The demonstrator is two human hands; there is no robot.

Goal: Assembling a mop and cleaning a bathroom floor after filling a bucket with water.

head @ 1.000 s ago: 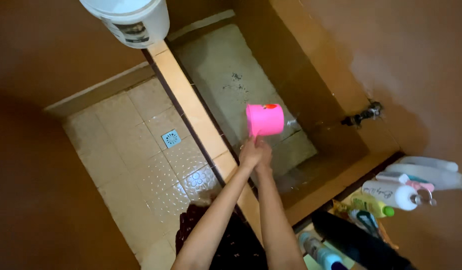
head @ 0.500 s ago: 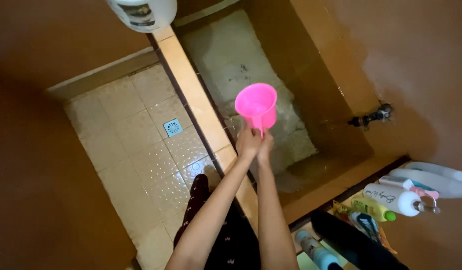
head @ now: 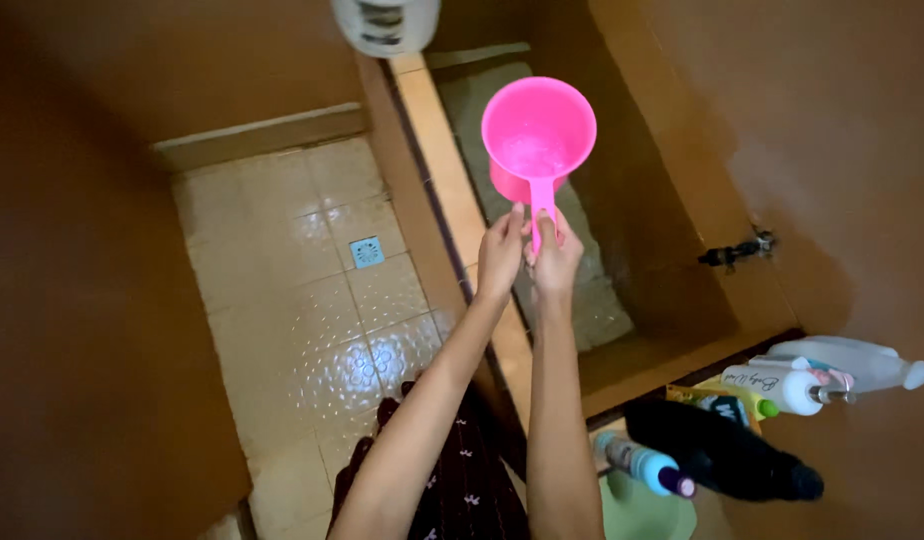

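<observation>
We hold a pink dipper (head: 538, 131) up over the water tank (head: 682, 300), both hands wrapped around its handle. Our left hand (head: 501, 254) grips the handle from the 9 o'clock side, fingers curled shut on it; our right hand (head: 556, 262) grips it from the 3 o'clock side, fingers likewise closed on the handle. The dipper's mouth faces up toward us and a little water shows inside. Its long axis runs from the handle at 6 o'clock to the cup at 12 o'clock. The tank below holds water over a pale tiled bottom. A tap (head: 734, 251) juts from the tank wall at 3 o'clock. The tiled ledge (head: 437, 170) of the tank runs just left of the dipper, from 12 toward 6 o'clock. Beyond it, at 9 o'clock, lies the tiled floor (head: 272, 290) with a small drain (head: 368, 252). A white bucket (head: 386, 24) sits on the ledge at 12 o'clock. Bottles (head: 782, 390) crowd a shelf at 4 o'clock, well apart from the hands.
</observation>
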